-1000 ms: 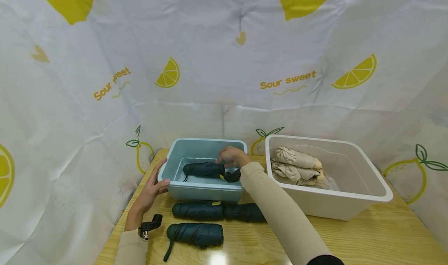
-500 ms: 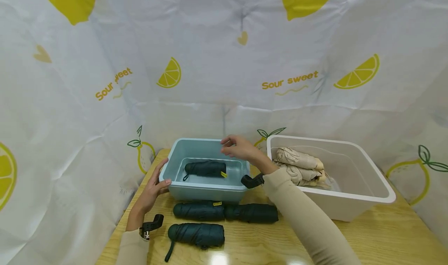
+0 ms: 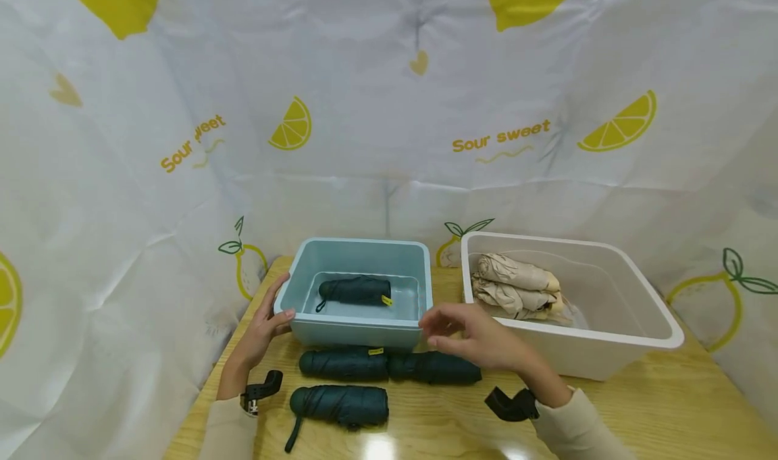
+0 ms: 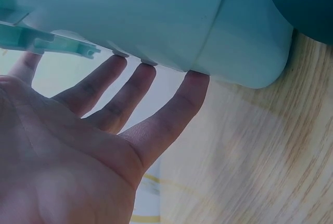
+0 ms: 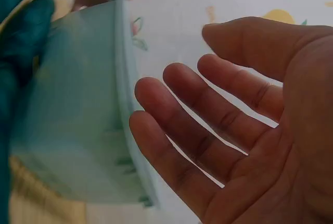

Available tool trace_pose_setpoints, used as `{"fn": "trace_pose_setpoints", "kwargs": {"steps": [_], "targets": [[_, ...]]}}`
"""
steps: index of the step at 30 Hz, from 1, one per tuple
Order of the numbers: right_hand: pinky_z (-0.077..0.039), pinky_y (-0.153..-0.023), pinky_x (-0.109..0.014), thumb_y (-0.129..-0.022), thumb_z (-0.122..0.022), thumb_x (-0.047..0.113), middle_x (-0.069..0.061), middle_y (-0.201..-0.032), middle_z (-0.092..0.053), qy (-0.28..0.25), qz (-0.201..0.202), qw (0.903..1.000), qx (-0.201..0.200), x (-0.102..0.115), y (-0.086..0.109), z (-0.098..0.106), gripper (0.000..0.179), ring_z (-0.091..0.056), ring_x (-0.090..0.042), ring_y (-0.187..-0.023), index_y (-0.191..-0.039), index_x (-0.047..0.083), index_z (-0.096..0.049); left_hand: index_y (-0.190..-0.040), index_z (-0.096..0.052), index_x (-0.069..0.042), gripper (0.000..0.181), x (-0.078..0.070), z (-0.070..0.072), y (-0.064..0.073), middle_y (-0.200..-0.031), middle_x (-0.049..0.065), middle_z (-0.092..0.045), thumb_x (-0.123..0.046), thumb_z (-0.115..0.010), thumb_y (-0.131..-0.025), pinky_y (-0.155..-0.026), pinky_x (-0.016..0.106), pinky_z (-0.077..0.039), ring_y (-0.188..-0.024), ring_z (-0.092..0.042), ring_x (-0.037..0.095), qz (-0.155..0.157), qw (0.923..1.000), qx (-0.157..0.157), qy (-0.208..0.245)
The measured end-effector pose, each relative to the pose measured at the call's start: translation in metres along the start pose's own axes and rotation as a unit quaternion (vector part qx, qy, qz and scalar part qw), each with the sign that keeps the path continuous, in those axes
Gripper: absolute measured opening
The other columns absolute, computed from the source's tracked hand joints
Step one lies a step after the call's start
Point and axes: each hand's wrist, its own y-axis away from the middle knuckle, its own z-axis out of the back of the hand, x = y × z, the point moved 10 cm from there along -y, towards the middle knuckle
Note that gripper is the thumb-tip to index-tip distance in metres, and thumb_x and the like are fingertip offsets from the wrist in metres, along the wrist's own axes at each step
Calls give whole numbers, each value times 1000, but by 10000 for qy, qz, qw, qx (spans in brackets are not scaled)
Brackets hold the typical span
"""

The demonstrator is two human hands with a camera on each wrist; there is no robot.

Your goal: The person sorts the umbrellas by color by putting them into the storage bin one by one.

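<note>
A light-blue plastic bin [image 3: 358, 333] stands at the back of the table, with a folded dark-green umbrella [image 3: 355, 290] lying inside. At its front-left corner my left hand [image 3: 258, 335] grips the bin, thumb over the rim and fingertips against the outer wall, as the left wrist view shows. My right hand [image 3: 480, 338] hovers near the bin's front-right corner, holding nothing, fingers loosely bent and apart. Below it lies a folded dark-green umbrella [image 3: 434, 368] on the table, end to end with another dark-green umbrella [image 3: 343, 364]. A dark-green umbrella with a wrist strap [image 3: 340, 406] lies nearest me.
To the right of the blue bin stands a larger white bin [image 3: 583, 345] with rolled beige umbrellas [image 3: 516, 284] at its left end. Behind everything hangs a white lemon-print curtain [image 3: 377, 109]. The wooden table [image 3: 668, 413] extends right.
My right hand has let go of the dark-green umbrella in the blue bin, risen out and moved back toward me, over the bin's front-right corner. The left hand has stayed put.
</note>
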Motion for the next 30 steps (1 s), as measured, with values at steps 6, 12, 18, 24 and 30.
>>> {"fn": "trace_pose_setpoints", "kwargs": {"steps": [6, 12, 18, 24, 30], "targets": [[-59, -84, -32, -97, -70, 17, -8, -111, -72, 374, -493, 9962, -611, -37, 38, -8, 19, -70, -15, -98, -116, 12, -69, -165, -13, -32, 72, 1, 2, 1, -169, 17, -12, -16, -48, -105, -98, 60, -50, -142, -34, 50, 31, 10000, -77, 4], [-59, -78, -32, -87, -79, 6, -6, -113, -72, 1304, -457, 9833, -1183, -63, 62, -18, 27, -68, -20, -101, -113, 9, -70, -165, -12, -33, 72, 2, 2, 0, -169, 18, -12, -17, -48, -104, -98, 63, -49, -142, -34, 51, 49, 10000, -79, -11], [-58, -79, -34, -78, -86, 6, 1, -113, -72, 2630, -559, 9479, -1711, -68, 71, -21, 35, -68, -19, -102, -109, 14, -71, -165, -13, -33, 72, 2, 2, -1, -169, 17, -12, -16, -48, -104, -98, 65, -49, -143, -34, 51, 36, 10000, -82, -19], [-56, -90, -46, -78, -88, 16, -2, -120, -73, 3288, -1429, 9221, -1455, -79, 74, -26, 43, -69, -26, -111, -118, 15, -72, -165, -13, -33, 72, 2, 1, 0, -169, 18, -11, -16, -48, -105, -98, 65, -48, -143, -33, 52, 4, 10000, -51, -44], [-55, -90, -50, -79, -87, 20, -5, -125, -71, 3165, -1827, 9232, -1192, -93, 75, -35, 52, -69, -30, -113, -127, 14, -69, -165, -11, -31, 72, 2, -1, 0, -169, 19, -11, -16, -48, -105, -98, 66, -48, -143, -33, 52, -1, 10000, -37, -22]]}}
